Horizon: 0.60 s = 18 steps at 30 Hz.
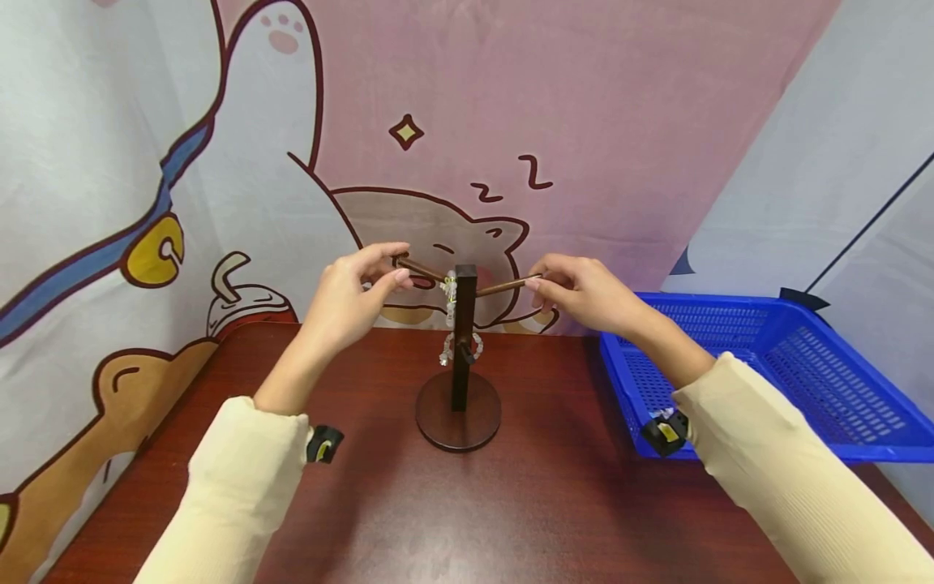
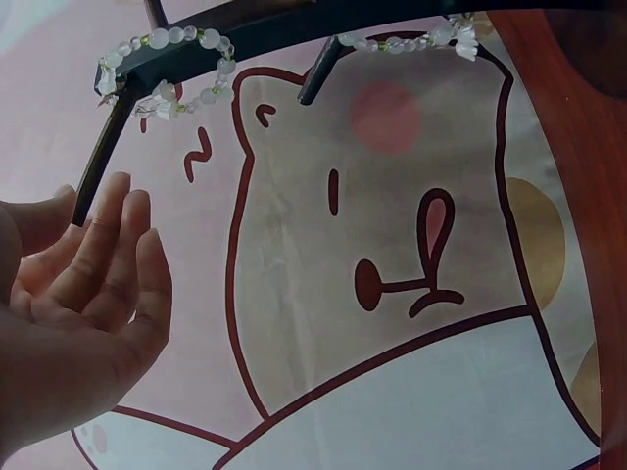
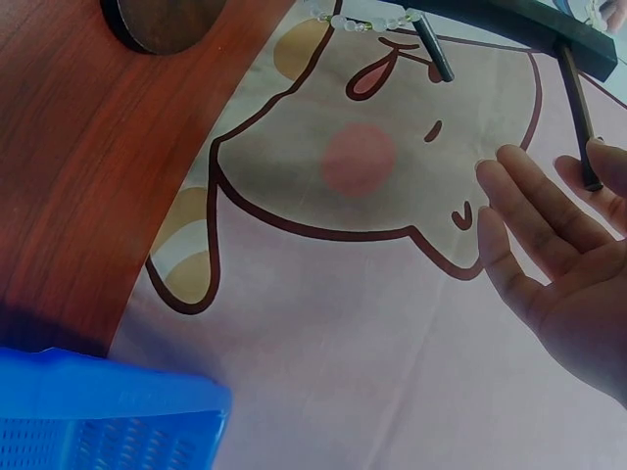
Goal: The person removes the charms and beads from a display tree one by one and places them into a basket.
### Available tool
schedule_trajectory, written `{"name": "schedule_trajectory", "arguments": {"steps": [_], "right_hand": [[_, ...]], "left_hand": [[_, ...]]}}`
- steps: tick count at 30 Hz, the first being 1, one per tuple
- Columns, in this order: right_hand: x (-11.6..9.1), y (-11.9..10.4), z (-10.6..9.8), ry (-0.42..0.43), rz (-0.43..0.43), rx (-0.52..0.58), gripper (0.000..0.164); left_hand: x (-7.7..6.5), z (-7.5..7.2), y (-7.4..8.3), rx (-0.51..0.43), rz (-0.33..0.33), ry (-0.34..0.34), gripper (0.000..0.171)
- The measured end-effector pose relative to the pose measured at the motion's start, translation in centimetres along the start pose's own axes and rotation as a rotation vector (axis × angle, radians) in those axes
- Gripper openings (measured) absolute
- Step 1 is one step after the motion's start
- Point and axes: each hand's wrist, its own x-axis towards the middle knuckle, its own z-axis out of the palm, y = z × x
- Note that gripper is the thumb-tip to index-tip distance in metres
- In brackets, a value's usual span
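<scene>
Right now I have both hands raised on either side of a dark wooden stand [image 1: 464,316], each at the tip of one of its upper pegs. My left hand [image 1: 357,296] is nearly closed at thumb and forefinger, lightly pinching the outer end of the left peg [image 1: 426,270]; from the left wrist I see its other fingers loosely extended past the tip. My right hand [image 1: 584,288] does the same on its side, thumb and forefinger meeting on the end of the right peg [image 1: 508,286], the remaining fingers relaxed and slightly bent.

Just inward of my left fingertips, an upper bracelet [image 1: 450,312] of pale, clear beads loops round the left peg, close against the post. Lower down, between and below both hands, a second bracelet [image 1: 477,347] hangs at a short lower peg [image 2: 318,78] that sticks out from the post. The stand is upright, its round base [image 1: 460,430] resting on the reddish-brown table [image 1: 365,519] well beneath my hands.

Below and to the right of my right hand sits a blue basket [image 1: 839,451], partly covered by that forearm. Beyond both hands hangs a cartoon-printed cloth [image 1: 598,122]. Behind each hand, I see a cream sleeve [image 1: 241,478] on the forearm.
</scene>
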Motion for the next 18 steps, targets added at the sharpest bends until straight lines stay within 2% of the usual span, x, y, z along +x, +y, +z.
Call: {"name": "schedule_trajectory", "arguments": {"steps": [5,10,18], "right_hand": [[-0.1,-0.1,-0.1,-0.001,0.0,0.003,0.009],[-0.1,-0.1,-0.1,-0.004,0.004,0.007,0.009],[-0.2,0.0,-0.2,-0.005,-0.002,-0.01,0.009]], "left_hand": [[-0.5,0.1,-0.1,-0.009,-0.013,0.008,0.04],[-1.4,0.5,-0.6,0.002,-0.06,0.006,0.03],[-3.2,2.6,-1.0,-0.039,-0.069,-0.084,0.022]]}}
